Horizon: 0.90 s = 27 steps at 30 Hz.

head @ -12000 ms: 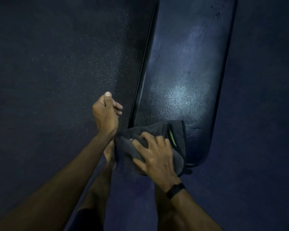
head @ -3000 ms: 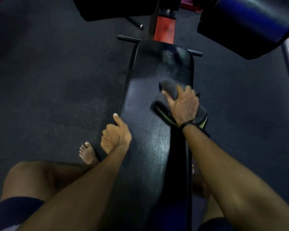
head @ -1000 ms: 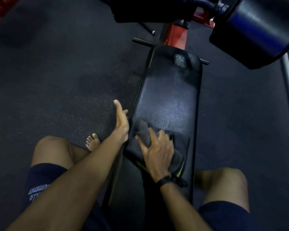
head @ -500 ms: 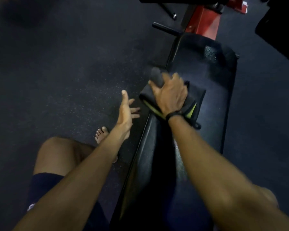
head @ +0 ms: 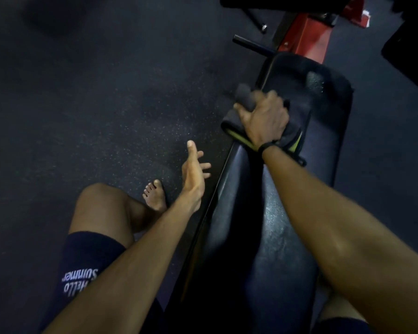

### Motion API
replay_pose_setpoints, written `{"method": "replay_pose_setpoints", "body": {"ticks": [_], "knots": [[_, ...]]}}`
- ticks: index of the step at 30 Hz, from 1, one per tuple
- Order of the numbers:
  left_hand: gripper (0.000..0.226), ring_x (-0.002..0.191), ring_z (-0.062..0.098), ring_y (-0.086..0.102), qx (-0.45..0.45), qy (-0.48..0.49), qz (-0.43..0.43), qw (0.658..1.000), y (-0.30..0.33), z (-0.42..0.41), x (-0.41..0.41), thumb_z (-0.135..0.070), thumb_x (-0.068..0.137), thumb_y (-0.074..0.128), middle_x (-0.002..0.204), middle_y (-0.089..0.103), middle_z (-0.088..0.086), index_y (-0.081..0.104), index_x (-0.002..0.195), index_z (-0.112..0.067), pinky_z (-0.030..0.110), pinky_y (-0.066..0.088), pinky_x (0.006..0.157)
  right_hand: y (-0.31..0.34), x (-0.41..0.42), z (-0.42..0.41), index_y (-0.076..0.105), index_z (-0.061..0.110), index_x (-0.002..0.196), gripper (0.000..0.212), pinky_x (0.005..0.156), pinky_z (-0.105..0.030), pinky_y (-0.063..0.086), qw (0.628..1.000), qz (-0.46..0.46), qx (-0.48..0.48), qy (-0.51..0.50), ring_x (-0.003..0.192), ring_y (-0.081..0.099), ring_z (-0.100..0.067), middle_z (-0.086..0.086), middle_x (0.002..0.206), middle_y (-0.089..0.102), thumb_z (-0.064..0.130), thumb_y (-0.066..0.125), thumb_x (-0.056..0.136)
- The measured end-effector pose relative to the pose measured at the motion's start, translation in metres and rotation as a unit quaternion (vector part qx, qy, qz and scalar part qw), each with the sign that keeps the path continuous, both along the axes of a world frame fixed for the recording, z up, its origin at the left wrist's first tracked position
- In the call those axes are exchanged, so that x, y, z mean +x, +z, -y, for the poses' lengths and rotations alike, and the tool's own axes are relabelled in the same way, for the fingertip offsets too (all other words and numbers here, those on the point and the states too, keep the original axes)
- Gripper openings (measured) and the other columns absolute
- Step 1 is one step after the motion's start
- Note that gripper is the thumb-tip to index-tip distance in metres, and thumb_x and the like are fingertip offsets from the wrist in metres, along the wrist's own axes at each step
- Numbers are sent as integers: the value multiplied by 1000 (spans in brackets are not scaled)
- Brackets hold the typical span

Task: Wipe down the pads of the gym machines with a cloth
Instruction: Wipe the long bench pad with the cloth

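Note:
A long black bench pad runs from the bottom centre up to the right. My right hand presses a dark grey cloth with a yellow-green edge onto the pad's left side, near its far end. Part of the cloth bunches up past my fingertips over the pad's left edge. My left hand hovers beside the pad's left edge, held on edge with fingers apart and nothing in it. A damp, speckled patch shows on the pad's far end.
Red frame and a black crossbar stand beyond the pad's far end. Another dark pad sits at the right edge. My bare left foot and knee rest on the dark speckled rubber floor left of the bench.
My right hand has slid the cloth from the pad's near middle up toward its far end. My left hand has come off the pad's edge and spread its fingers.

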<state>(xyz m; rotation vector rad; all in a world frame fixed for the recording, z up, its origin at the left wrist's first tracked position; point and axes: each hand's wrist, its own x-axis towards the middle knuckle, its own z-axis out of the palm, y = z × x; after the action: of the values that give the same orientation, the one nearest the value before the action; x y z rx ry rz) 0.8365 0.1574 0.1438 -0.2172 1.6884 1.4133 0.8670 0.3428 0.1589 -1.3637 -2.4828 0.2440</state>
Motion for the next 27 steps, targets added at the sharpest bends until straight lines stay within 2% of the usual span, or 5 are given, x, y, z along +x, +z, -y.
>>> {"method": "replay_pose_setpoints", "body": {"ticks": [6, 13, 19, 24, 27], "knots": [[76, 121, 27, 53, -38, 97, -27, 994, 23, 0, 13, -67, 100, 25, 136, 54, 10, 51, 137, -6, 39, 43, 101, -4, 52, 106, 67, 21, 96, 39, 74, -44, 48, 999, 33, 15, 16, 86, 58, -34, -11, 95, 60, 58, 66, 84], [72, 112, 32, 57, -86, 143, -82, 983, 48, 1, 10, -65, 101, 28, 127, 59, 16, 56, 128, -4, 46, 46, 104, -1, 113, 181, 67, 24, 104, 37, 68, -40, 45, 998, 1, -6, 64, 80, 55, -26, -4, 88, 57, 50, 73, 77], [77, 115, 39, 59, -113, 81, -129, 982, 47, -40, 21, -64, 102, 23, 124, 64, 22, 63, 118, 0, 51, 46, 104, -7, 117, 137, 69, 22, 105, 42, 62, -36, 45, 998, -28, 22, 57, 73, 55, -25, -4, 83, 57, 54, 74, 79], [86, 133, 38, 47, -199, -70, -140, 967, 27, -71, 35, -67, 101, 9, 145, 50, 21, 52, 141, -4, 48, 31, 112, -15, 87, 53, 73, 21, 103, 50, 61, -36, 45, 996, -49, 43, 61, 76, 60, -28, -7, 83, 60, 66, 68, 80], [98, 137, 36, 43, -161, -72, -75, 982, 20, -88, 22, -82, 90, 10, 154, 42, 16, 42, 150, -11, 48, 31, 117, -19, 71, 21, 74, 21, 100, 53, 57, -33, 42, 993, -58, 62, 86, 73, 61, -28, -7, 82, 61, 69, 68, 79]]}}
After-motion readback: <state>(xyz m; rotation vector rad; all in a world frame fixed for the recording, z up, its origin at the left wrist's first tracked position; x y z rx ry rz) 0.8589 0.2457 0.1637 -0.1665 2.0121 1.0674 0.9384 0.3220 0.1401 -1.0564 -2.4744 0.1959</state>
